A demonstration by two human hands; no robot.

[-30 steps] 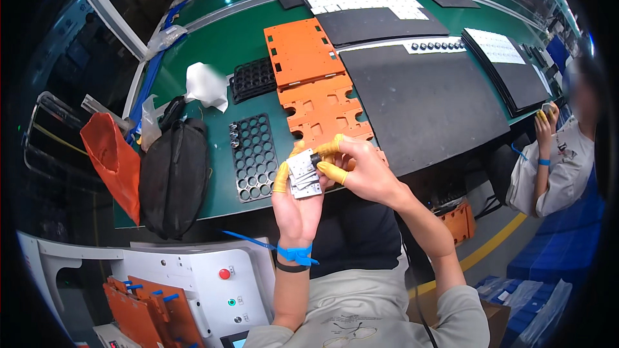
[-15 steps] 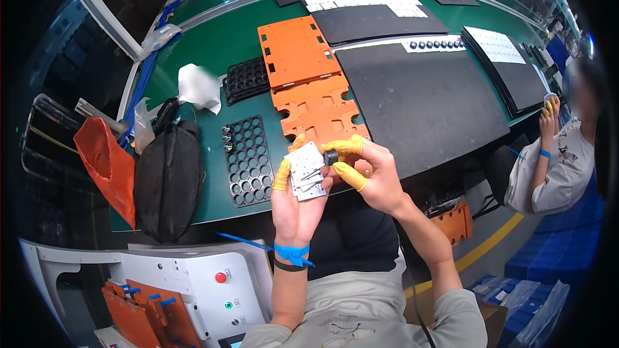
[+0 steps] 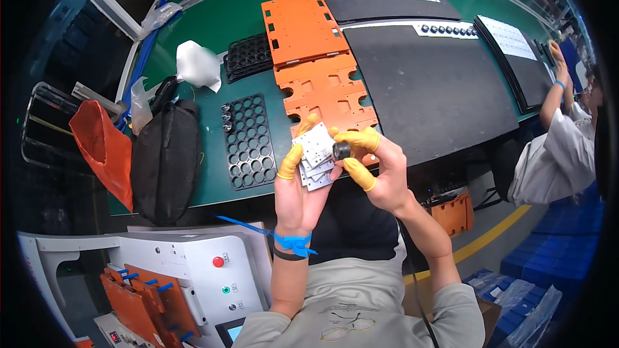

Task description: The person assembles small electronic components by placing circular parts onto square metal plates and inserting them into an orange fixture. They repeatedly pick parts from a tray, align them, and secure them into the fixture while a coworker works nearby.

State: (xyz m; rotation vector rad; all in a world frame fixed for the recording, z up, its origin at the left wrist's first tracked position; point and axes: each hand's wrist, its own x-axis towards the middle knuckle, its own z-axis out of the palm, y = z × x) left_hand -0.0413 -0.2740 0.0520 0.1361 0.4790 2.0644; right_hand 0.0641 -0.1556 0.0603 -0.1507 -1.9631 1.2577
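Several small white circuit boards (image 3: 314, 147) lie fanned in a stack in my left hand (image 3: 295, 201), which has yellow finger cots and a blue wrist strap. Between the yellow-cotted thumb and fingers of my right hand (image 3: 387, 179) is a short black cylindrical part (image 3: 341, 150), like a lens holder. It is right against the edge of the top board; whether they touch, I cannot tell. Just beyond my hands is an orange fixture plate (image 3: 325, 98) with notched sides, its orange hinged panel (image 3: 303, 29) laid back.
A black tray (image 3: 269, 171) with round holes has a few shiny parts (image 3: 227, 117) at its left edge. Black mats (image 3: 432, 96) cover the right side, with a row of black round parts (image 3: 449, 30) behind. A black bag (image 3: 166, 167) lies left. Another person (image 3: 560, 145) works at far right.
The view has shifted, so the bench appears higher up. My right hand has turned the black part, whose round end now shows more. The other person's hand has moved farther back.
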